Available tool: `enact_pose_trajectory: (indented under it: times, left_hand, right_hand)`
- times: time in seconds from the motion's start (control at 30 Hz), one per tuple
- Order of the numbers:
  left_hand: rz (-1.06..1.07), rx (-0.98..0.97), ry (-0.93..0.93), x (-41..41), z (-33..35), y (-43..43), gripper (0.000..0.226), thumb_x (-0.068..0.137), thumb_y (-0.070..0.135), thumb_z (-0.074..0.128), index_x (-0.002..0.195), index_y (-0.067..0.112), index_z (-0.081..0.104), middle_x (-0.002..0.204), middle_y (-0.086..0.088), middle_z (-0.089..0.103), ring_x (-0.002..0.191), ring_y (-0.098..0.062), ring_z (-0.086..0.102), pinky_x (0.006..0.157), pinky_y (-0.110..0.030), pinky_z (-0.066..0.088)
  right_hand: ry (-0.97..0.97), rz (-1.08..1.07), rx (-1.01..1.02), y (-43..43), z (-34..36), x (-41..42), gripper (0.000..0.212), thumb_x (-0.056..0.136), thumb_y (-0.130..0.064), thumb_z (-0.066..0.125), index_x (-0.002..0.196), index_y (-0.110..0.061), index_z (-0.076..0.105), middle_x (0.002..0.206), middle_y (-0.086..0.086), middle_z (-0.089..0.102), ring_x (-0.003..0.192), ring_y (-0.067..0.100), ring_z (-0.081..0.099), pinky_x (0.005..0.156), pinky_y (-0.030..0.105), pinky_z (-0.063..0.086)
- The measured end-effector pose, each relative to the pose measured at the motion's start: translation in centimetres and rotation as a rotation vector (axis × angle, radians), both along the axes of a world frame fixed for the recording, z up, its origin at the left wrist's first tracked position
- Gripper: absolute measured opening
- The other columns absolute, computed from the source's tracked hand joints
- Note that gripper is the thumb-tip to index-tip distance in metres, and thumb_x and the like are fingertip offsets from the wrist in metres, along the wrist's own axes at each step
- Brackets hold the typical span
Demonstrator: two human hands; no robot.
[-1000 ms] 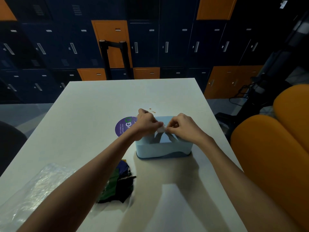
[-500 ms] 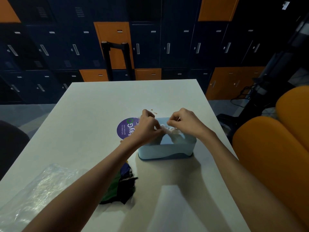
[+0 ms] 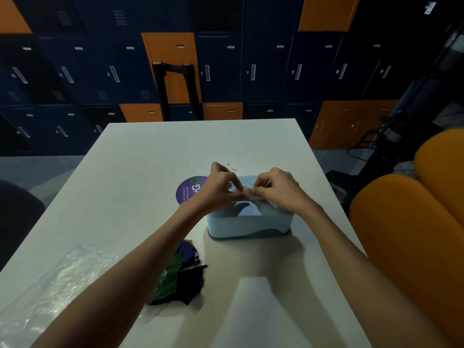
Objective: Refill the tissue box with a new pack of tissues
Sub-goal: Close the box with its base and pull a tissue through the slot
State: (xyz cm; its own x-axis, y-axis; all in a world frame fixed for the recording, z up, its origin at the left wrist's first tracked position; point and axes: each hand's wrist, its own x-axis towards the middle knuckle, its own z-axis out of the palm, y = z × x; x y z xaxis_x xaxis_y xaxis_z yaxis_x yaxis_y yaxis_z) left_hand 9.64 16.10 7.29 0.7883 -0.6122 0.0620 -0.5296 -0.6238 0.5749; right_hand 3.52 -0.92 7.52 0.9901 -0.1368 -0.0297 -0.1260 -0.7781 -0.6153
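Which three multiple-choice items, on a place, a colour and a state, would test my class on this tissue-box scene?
1. Where does the purple sticker lie relative to the tissue box? A) right of it B) left of it C) on top of it
2. What colour is the tissue box? A) orange B) black C) light blue
3. What are the left hand and right hand doing? A) pinching the white tissue at the box's top B) lying flat, apart C) hanging idle
Key: B, the sticker shows beside the box's left end; C, its walls are pale blue; A, both hands' fingers meet on the tissue.
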Motion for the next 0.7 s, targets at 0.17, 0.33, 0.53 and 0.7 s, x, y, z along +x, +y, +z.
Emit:
enact_pose_trajectory:
  times: [0.17,0.33,0.53,0.7]
  left_hand:
    - [0.034,-0.016,-0.060,0.4,-0.4,-0.3,0.028,0.088,0.027,0.067,0.115,0.019,0.065,0.124,-0.011,0.043,0.121,-0.020,0.039,0.083,-0.015,0.032]
    - [-0.002,0.028,-0.128,0.6,-0.7,0.0,0.023,0.084,0.021,0.072,0.107,0.016,0.071,0.124,-0.011,0.046,0.122,-0.020,0.038,0.078,-0.017,0.031]
    - [0.046,-0.072,-0.176,0.5,-1.3,0.5,0.012,0.080,0.012,0.076,0.092,0.008,0.075,0.112,-0.011,0.053,0.105,-0.018,0.048,0.063,-0.009,0.032]
    - [0.055,-0.222,-0.204,-1.3,-2.6,1.2,0.010,0.078,0.010,0.078,0.086,0.005,0.074,0.107,-0.007,0.049,0.091,-0.016,0.055,0.069,-0.003,0.037]
  right_hand:
    - [-0.007,0.052,-0.053,0.2,0.1,-0.6,0.020,0.082,-0.046,0.070,0.082,-0.026,0.066,0.098,-0.001,0.052,0.091,0.016,0.054,0.089,0.047,0.048]
    - [0.007,0.104,-0.133,0.4,0.3,-0.8,0.017,0.083,-0.039,0.072,0.085,-0.022,0.071,0.099,0.002,0.053,0.089,0.016,0.053,0.083,0.048,0.052]
    - [0.022,0.066,-0.007,0.2,1.6,-0.8,0.018,0.091,-0.030,0.062,0.100,-0.019,0.073,0.098,0.000,0.069,0.083,0.008,0.061,0.080,0.035,0.055]
    - [0.037,0.062,-0.095,1.8,1.2,-0.8,0.027,0.085,-0.047,0.065,0.104,-0.028,0.070,0.099,-0.001,0.071,0.093,0.017,0.063,0.089,0.041,0.048]
